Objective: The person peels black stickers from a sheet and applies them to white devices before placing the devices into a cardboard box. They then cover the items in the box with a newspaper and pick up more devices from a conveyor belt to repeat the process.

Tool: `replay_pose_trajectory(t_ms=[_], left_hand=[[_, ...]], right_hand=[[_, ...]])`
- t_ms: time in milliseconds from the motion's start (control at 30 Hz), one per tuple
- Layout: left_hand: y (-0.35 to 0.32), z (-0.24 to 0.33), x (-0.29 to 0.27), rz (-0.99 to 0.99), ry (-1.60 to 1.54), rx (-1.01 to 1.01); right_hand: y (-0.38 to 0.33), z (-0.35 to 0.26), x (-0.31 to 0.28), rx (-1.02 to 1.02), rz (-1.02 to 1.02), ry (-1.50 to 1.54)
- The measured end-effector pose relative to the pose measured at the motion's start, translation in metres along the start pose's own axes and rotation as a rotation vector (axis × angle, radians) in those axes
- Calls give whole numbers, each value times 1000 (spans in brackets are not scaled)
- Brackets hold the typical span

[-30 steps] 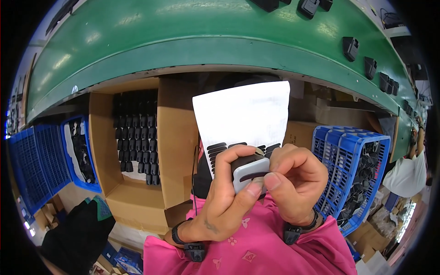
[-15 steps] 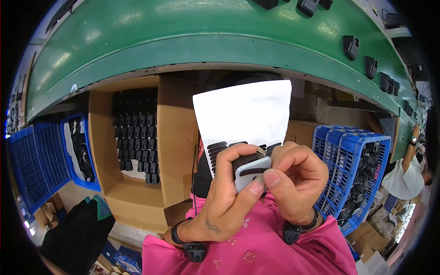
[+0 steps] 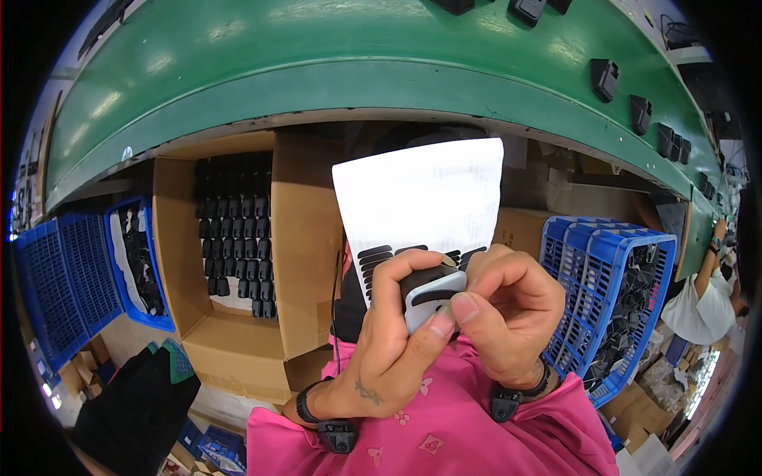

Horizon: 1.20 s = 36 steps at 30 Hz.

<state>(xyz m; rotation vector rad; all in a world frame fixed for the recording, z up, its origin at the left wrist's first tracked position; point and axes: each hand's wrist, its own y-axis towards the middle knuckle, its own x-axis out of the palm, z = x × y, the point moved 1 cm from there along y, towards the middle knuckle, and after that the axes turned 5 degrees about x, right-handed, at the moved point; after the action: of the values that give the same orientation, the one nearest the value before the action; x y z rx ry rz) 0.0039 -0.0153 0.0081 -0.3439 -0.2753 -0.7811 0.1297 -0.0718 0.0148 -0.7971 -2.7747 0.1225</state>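
Plastic housing, small, smooth and grey-white with a dark curved strip, sits at chest height clamped in the left hand, thumb pressed to its lower edge to steady it. The right hand pinches closed against its side, seemingly pressing on a strip from the white backing sheet of black stickers behind, above a cardboard box of black parts.

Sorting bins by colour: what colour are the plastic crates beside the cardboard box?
Blue, both the crate on the right and the one on the left; only the head view shows them.
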Motion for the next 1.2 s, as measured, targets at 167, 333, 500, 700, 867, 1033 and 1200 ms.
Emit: replay_pose_trajectory(t_ms=[167,333,500,700,867,1033,1200], left_hand=[[0,1,1,15,27,6],[1,2,1,11,42,18],[0,1,0,8,57,27],[0,1,1,28,65,28],[0,1,1,42,55,25],[0,-1,1,33,61,38],[-1,1,3,67,13,1]], right_hand=[[0,1,1,-34,7,-31],[-2,-4,3,69,14,-78],[-1,-1,3,47,9,-91],[-1,-1,3,48,9,-92],[-1,1,2,37,0,-108],[1,3,4,13,53,-53],[1,5,4,24,50,-40]])
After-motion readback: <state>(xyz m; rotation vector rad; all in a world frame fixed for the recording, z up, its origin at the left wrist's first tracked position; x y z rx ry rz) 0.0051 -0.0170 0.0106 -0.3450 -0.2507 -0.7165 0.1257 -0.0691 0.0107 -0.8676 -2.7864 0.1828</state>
